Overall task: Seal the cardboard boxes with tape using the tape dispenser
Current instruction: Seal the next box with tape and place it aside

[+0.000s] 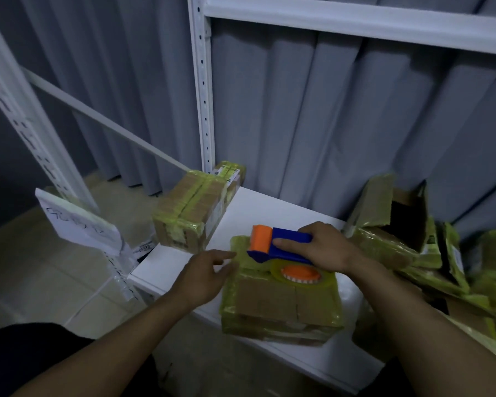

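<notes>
While the person's right hand [327,249] curls around the blue handle of the tape dispenser [287,242], thumb laid along its near side, the tool rests on top of a cardboard box [281,303] that sits just past five o'clock from the centre of the view. The dispenser's orange roller [262,237] points toward eleven o'clock, over the far end of the box. Its roll of yellow-green tape [301,276], with an orange hub, lies against the box top at the handle's six o'clock. Yellow-green tape already covers the box's edges and far end, leaving bare brown card in the middle of the lid.

The left hand [209,270] reaches in from seven o'clock with fingers loosely spread and holding nothing. Its fingertips come to the box's nine o'clock edge, though whether they touch cannot be told.

The box stands on a white shelf board [258,207]. A second taped box [194,209] sits at the board's far left corner, at eleven o'clock from the first and well apart from it, beside a white perforated upright [204,81]. At three o'clock, a heap of opened boxes [398,230] with loose tape-covered flaps lies against a grey curtain [327,124]. At nine o'clock, a white paper sheet [78,224] with handwriting hangs on another slanting upright.
</notes>
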Tool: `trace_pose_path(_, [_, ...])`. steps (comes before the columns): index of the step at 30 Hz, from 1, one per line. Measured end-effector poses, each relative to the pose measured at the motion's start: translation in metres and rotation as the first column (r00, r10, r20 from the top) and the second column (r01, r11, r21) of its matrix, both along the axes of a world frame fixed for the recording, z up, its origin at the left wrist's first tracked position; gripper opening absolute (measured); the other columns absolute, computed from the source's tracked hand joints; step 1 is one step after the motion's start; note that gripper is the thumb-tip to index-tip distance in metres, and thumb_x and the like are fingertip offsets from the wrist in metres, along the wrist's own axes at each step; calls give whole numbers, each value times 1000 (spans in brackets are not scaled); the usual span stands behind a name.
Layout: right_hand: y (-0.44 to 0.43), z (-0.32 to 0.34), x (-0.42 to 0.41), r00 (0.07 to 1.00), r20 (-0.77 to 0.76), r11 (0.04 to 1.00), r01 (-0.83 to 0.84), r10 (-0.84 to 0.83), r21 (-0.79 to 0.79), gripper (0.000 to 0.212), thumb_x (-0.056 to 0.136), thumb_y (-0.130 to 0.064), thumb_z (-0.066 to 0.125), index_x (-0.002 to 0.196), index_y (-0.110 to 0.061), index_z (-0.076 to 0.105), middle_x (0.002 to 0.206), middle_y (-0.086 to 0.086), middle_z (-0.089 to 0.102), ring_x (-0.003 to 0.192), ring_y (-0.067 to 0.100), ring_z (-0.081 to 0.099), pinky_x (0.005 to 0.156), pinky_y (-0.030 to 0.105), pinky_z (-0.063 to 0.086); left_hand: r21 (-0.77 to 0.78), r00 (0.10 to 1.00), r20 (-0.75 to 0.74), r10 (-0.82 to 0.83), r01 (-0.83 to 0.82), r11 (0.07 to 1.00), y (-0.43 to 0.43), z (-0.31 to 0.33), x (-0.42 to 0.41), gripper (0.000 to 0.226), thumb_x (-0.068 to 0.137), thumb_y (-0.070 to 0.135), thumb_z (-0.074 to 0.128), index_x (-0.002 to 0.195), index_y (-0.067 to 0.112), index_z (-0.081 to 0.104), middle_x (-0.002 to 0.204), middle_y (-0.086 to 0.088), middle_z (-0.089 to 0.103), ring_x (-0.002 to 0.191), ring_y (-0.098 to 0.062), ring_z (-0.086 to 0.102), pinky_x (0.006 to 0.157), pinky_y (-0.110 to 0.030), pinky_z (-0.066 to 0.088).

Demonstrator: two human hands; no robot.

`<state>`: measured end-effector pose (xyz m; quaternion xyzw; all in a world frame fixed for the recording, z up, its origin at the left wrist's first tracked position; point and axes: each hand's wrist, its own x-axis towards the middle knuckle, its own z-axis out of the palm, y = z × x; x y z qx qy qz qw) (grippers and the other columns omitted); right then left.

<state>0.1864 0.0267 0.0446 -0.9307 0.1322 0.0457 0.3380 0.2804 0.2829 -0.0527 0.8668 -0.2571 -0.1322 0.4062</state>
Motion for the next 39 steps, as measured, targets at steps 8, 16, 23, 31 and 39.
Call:
trace_pose_path(8, [2, 2, -11, 997, 34, 997, -70, 72, -43, 81, 74, -86, 58, 75, -6, 68, 65, 11, 66, 57, 22, 63, 55, 27, 41, -376, 866, -500, 13, -231, 898, -12, 61, -22, 26, 97, 36, 60, 96, 16, 76, 94, 1, 76, 82, -18, 68, 76, -33, 51])
trace_pose_path(16, [4, 7, -14, 994, 71, 996, -89, 89, 2, 66, 80, -77, 59, 79, -12, 70, 67, 3, 69, 55, 12, 64, 51, 16, 41, -436, 830, -557, -28, -264, 860, -17, 68, -31, 15, 95, 28, 64, 92, 21, 77, 86, 3, 74, 79, -10, 66, 78, -32, 47])
trace_pose_path(23, [5, 8, -14, 993, 77, 994, -97, 93, 47, 59, 82, -72, 61, 80, -13, 69, 64, -1, 68, 53, 7, 62, 51, 14, 41, -449, 796, -600, -76, -258, 855, -15, 73, -31, 24, 84, 37, 70, 100, 20, 77, 94, -2, 74, 85, -13, 67, 80, -30, 48])
trace_pose_path(31, [6, 8, -14, 990, 90, 987, -120, 110, 107, 57, 83, -70, 62, 79, -14, 69, 68, 3, 70, 58, 13, 66, 57, 21, 46, -432, 780, -624, -52, -289, 854, -19, 72, -29, 9, 93, 22, 66, 93, 21, 75, 88, -1, 73, 81, -11, 67, 75, -29, 46])
trace_pose_path(39, [8, 12, -13, 992, 70, 981, -112, 102, 160, 53, 84, -68, 62, 73, -16, 67, 62, 1, 67, 54, 11, 61, 54, 18, 43, -436, 643, -758, -109, -376, 818, -20, 73, -28, 14, 95, 22, 57, 93, 19, 71, 90, -2, 71, 80, -15, 65, 76, -33, 44])
